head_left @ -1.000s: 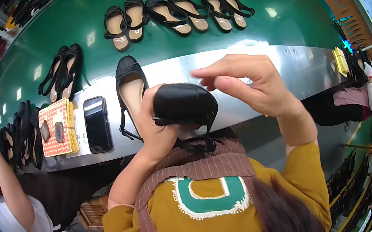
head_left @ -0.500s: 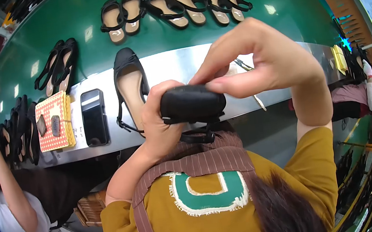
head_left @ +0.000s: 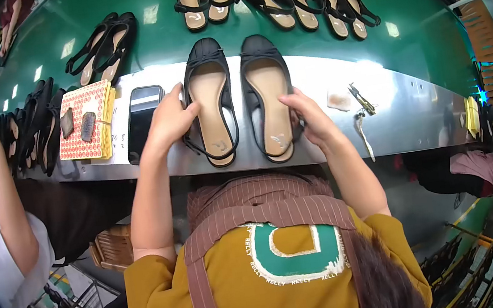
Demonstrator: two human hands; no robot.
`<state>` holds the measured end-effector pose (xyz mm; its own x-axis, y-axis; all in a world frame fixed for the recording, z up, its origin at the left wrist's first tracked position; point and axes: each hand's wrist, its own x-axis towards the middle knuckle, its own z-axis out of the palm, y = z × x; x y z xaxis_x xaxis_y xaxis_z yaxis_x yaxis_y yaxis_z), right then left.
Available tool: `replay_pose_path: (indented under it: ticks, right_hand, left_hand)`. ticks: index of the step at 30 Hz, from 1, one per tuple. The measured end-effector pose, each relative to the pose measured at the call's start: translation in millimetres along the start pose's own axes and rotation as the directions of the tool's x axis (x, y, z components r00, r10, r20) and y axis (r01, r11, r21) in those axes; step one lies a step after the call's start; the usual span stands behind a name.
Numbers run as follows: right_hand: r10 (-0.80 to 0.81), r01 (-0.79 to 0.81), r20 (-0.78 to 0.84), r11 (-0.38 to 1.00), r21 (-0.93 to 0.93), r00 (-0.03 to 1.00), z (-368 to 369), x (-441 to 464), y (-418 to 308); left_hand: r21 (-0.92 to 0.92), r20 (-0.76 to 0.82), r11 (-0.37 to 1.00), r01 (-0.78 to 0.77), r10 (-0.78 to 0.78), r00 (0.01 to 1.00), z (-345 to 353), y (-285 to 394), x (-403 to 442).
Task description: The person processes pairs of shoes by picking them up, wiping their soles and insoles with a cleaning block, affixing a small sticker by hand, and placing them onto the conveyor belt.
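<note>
Two black slingback flats with bows and beige insoles stand upright side by side on the steel strip [head_left: 435, 120] before me. My left hand [head_left: 169, 122] grips the left slingback flat [head_left: 208, 90], its thumb over the side edge and its fingers along the outside. On the right slingback flat [head_left: 266, 86], my right hand [head_left: 313, 119] has its thumb inside the edge near the heel; the other fingers are partly hidden behind the strap. Both toes point away from me, with a narrow gap between the shoes.
More slingback pairs [head_left: 267, 2] stand on the green tabletop [head_left: 176, 42] beyond. To my left lie a phone [head_left: 144, 121] and a stack of red-dotted yellow sheets [head_left: 84, 141]. Thread snips [head_left: 363, 100] lie at right. A co-worker's arm [head_left: 6, 185] reaches in from the left.
The flat that I held raised in both hands now stands on the steel strip beside the other. My hands have lowered and parted, one at each shoe. The view has shifted.
</note>
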<state>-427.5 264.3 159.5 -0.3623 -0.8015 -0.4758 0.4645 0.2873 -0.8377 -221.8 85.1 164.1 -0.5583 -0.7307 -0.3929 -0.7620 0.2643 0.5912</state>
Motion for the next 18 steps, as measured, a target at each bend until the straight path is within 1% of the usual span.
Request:
replay_pose_path:
  ticks: [1,2,3,4,5,6,7,9,10,11,13,14,15,16,17,18]
  right_hand:
    - [-0.012,0.007,-0.064,0.996,-0.092,0.998,6.5,6.2,1.7]
    - [-0.034,0.038,0.029,0.990,-0.139,0.999,9.8,7.0,0.0]
    - [-0.027,0.030,0.026,0.991,-0.133,0.999,13.1,4.4,-1.3]
    - [-0.020,0.023,0.042,0.997,-0.074,0.999,15.2,2.8,-2.6]
    - [-0.014,0.015,0.059,1.000,-0.015,0.998,16.1,2.2,-3.5]
    - [-0.013,0.008,0.095,0.999,0.053,0.995,14.9,0.5,-6.9]
    - [-0.009,0.004,0.093,0.999,0.055,0.996,17.0,-2.0,-9.6]
    - [-0.049,0.021,0.108,0.969,0.246,0.993,23.1,-8.6,-15.7]
    - [-0.090,0.045,0.197,0.974,0.222,0.976,9.7,-0.5,-8.0]
    - [-0.090,0.046,0.197,0.974,0.222,0.976,6.3,-0.8,-6.6]
    - [-0.105,0.020,0.272,0.954,0.299,0.956,8.6,-8.0,-14.0]
    - [-0.106,0.021,0.273,0.955,0.297,0.956,8.7,-7.3,-11.9]
    - [-0.127,0.001,0.299,0.921,0.390,0.946,8.8,-4.7,-6.8]
    - [-0.151,-0.024,0.324,0.879,0.477,0.934,8.0,-2.4,-2.2]
    - [-0.153,-0.022,0.327,0.880,0.474,0.933,5.8,-0.9,2.3]
    - [-0.176,-0.034,0.349,0.854,0.519,0.921,3.2,0.2,6.9]
  left_hand:
    - [0.005,0.007,1.000,0.004,-0.004,1.000,3.3,-0.6,-1.1]
    - [-0.279,0.016,0.960,0.010,-0.006,1.000,8.1,1.1,-3.4]
    - [-0.540,0.026,0.841,0.021,-0.008,1.000,10.9,2.7,-5.5]
    - [-0.704,0.065,0.709,0.041,0.007,0.998,12.3,0.9,-3.4]
    - [-0.703,0.069,0.710,0.045,0.005,0.998,11.6,1.5,-4.0]
    - [-0.788,0.106,0.613,0.064,0.032,0.994,9.1,3.3,-6.0]
    - [-0.858,0.139,0.505,0.089,0.062,0.988,6.3,5.1,-7.9]
    - [-0.859,0.161,0.500,0.115,0.050,0.986,3.2,10.3,-9.9]
    - [-0.871,0.122,0.485,0.078,0.060,0.991,3.2,14.2,-11.1]
    - [-0.882,0.083,0.470,0.040,0.070,0.994,3.0,18.9,-12.5]
    - [-0.884,0.085,0.464,0.052,0.050,0.995,6.7,25.0,-14.0]
    - [-0.942,0.059,0.336,0.029,0.081,0.995,13.5,23.1,-12.1]
    - [-0.980,0.028,0.200,0.005,0.108,0.994,18.1,23.8,-11.5]
    - [-0.997,0.029,0.075,0.019,0.136,0.990,21.3,30.4,-14.5]
    - [-0.999,-0.022,-0.050,-0.014,0.150,0.988,32.4,26.0,-12.9]
    - [-0.985,0.030,-0.161,0.056,0.157,0.987,44.6,22.6,-9.4]
